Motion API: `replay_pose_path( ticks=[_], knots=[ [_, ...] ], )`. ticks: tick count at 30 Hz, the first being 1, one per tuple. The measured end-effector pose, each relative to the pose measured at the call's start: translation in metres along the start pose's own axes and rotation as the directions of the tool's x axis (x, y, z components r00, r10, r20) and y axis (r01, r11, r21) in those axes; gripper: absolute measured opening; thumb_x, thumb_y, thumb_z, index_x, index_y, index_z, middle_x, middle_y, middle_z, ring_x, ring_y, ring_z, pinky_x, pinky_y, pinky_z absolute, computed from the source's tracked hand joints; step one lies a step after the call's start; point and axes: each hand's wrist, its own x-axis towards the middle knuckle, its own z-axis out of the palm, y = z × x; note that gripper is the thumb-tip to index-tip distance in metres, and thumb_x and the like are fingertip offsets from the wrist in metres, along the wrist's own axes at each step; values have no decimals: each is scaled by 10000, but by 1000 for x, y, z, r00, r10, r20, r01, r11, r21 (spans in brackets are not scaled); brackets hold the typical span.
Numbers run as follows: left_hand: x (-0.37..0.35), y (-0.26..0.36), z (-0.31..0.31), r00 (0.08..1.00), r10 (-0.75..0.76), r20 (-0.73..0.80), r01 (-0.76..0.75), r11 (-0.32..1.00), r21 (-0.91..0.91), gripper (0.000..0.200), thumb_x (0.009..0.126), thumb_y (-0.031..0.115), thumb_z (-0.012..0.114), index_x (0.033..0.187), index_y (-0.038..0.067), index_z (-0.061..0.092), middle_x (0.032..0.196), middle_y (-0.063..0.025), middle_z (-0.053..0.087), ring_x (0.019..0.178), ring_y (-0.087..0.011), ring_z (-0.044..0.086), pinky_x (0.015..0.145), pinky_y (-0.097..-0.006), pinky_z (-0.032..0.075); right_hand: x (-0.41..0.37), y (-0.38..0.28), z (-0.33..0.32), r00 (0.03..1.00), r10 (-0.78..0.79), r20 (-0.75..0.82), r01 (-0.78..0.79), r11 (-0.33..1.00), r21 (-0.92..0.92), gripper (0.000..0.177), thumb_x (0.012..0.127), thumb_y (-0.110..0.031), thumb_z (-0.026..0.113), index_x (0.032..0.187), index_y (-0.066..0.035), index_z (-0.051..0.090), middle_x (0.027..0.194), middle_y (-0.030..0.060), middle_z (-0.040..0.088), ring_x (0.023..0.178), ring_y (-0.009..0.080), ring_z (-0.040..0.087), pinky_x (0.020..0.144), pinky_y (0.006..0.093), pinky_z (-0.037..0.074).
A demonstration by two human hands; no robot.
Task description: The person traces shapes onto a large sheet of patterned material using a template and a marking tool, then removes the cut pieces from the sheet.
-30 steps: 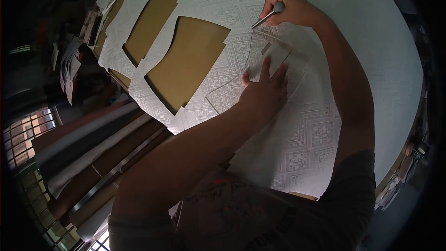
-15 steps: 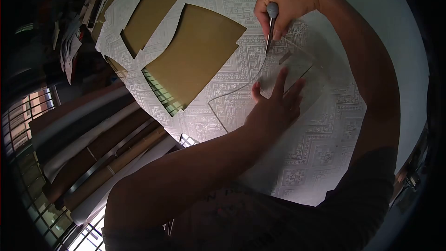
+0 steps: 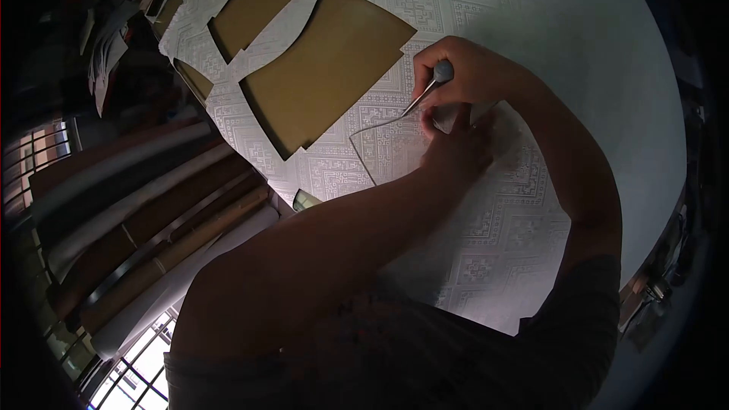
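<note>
On the counter (image 3: 326, 61) in front of you lies a white patterned sheet (image 3: 516, 235), with some shapes already cut out of it, so the brown surface shows through the holes. Near the middle of this sheet rests a clear template (image 3: 391, 148); you can see it mostly by its thin curved edge. Your left hand (image 3: 456, 148) lies on the template, palm down and not closed around anything, pressing it against the sheet. Your right hand (image 3: 471, 72) is closed around a pointed tool (image 3: 429, 87). The fingers hold it at the round grey knob, and the metal tip touches the sheet just at the template's upper edge, close beside your left fingertips. I judge the template to be light, thin and smooth, stiff enough to guide the tip but easy to slide on the embossed surface. It is better to hold it by flat pressure from above, near the part of the edge where the tip runs, and not by pinching its border. The sheet looks soft and pliable, so it may wrinkle if it is pushed sideways. At the left, below the counter edge, several rolls of material (image 3: 144, 212) lie side by side.
</note>
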Motion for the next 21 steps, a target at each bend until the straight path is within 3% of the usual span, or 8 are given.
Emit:
replay_pose_path(
  ticks=[2,5,7,12,14,16,18,21],
  knots=[
    [4,0,4,999,-43,29,45,997,-69,507,1082,382,441,1538,162,483,1749,-108,179,1594,-426,171,1010,-878,296,-5,-6,15,999,-10,-46,13,997,77,87,874,-35,786,931,-4,728,810,78,732,710,137,733,631,288,572],
    [36,0,34,993,-114,41,121,962,-245,534,1105,413,389,1589,188,418,1718,-106,261,1578,-361,239,1154,-740,293,7,-27,46,970,239,-42,-227,956,186,127,825,-72,804,889,-13,711,870,54,743,864,168,710,790,338,539],
    [48,-5,56,989,-146,19,143,924,-356,546,1112,414,389,1615,203,389,1694,-97,319,1562,-326,285,1214,-640,317,30,-19,80,894,-380,-236,358,924,-132,126,839,-63,797,919,-18,710,905,55,746,850,185,706,774,346,536],
    [41,-20,72,932,-96,-350,146,982,119,600,1117,500,170,1644,227,252,1739,-48,221,1589,-310,239,1276,-610,174,35,-46,78,909,-392,-142,354,905,-235,125,863,-63,795,970,-32,738,964,51,753,833,184,700,779,344,542],
    [35,-18,51,958,-93,-272,134,981,138,578,1111,470,232,1635,232,284,1739,-48,223,1595,-314,218,1257,-630,202,18,-54,77,885,-431,-178,374,883,-283,138,873,-52,790,1007,-40,756,983,44,755,822,166,694,768,333,544],
    [17,-8,5,992,-96,-85,109,981,162,543,1099,409,356,1616,242,350,1738,-48,229,1608,-323,178,1219,-671,257,-18,-68,80,737,-281,-615,284,954,-96,161,901,-60,768,1062,-70,778,974,73,763,856,192,719,781,325,565],
    [6,-2,-20,990,-83,114,59,977,204,523,1087,348,479,1597,253,415,1738,-47,234,1621,-332,137,1181,-712,313,-46,-51,91,440,-241,-865,346,934,-84,159,964,-67,733,1116,-72,779,993,63,772,839,142,717,755,285,574],
    [-4,-9,-17,1000,7,18,-7,999,36,591,1032,349,583,1594,262,422,1762,-42,140,1616,-425,85,1116,-799,315,-95,-25,134,12,83,-997,338,937,82,224,1024,-66,663,1235,2,702,957,99,748,760,127,679,726,293,586]
  ],
)
